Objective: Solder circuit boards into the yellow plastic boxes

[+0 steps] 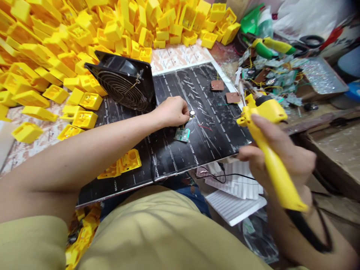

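Observation:
My left hand (174, 111) is closed in a pinch over the black board (171, 157), at the edge of a small round component (192, 113) with a pale face. Thin wires run from near my fingertips to a small green circuit board (182, 134) lying just below. A short red wire (204, 127) lies to the right. Wrapped in my right hand (281, 161) is a yellow soldering gun (274, 161), its front end pointing up and left past the board's right edge. Two brown circuit boards (217, 85) lie near the gun's tip.
A black fan (126, 84) stands behind my left forearm. Yellow plastic casings (84, 33) are heaped across the back and left. Yellow perforated pieces (129, 160) lie at the board's front. To the right are green-yellow pliers (272, 45), piled circuit boards (284, 78) and a metal tray (323, 75).

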{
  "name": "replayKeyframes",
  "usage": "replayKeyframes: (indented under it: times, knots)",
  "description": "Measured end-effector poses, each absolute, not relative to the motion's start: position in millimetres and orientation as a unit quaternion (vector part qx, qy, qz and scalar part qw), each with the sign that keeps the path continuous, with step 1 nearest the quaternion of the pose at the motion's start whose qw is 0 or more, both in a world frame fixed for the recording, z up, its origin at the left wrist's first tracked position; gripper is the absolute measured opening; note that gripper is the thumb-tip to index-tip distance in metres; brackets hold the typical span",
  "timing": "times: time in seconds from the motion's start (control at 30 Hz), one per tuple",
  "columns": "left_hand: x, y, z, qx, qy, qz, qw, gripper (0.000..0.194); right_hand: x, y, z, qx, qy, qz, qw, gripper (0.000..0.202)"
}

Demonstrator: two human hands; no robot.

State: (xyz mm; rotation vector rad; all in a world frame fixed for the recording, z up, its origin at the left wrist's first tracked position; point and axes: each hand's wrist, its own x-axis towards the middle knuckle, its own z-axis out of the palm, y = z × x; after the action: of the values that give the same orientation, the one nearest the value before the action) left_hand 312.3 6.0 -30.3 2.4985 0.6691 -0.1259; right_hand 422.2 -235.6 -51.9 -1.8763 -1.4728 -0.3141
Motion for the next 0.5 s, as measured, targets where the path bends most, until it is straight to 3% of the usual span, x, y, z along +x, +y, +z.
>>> replayKeyframes:
  times: [0.07, 0.13, 0.33, 0.5]
  knots:
    - [308.7, 5.1, -25.3, 0.921, 0.256, -0.058, 0.289, 0.017, 410.4, -225.0, -55.6, -0.706, -0.589, -0.111, 0.379, 0.024]
    - [300.3, 5.4, -18.7, 0.917, 0.259, -0.054, 0.299, 0.022, 398.2, -214.1, -62.2, -0.696, -0.586, -0.107, 0.401, 0.013]
    - [269.2, 13.0, -5.9, 0.949, 0.254, -0.026, 0.188, 0.025, 370.2, -180.3, -82.2, -0.724, -0.558, -0.104, 0.392, 0.044]
    - [261.1, 6.4, -5.6, 0.957, 0.231, -0.052, 0.168, 0.025, 361.2, -160.6, -86.6, -0.714, -0.557, -0.053, 0.421, 0.036]
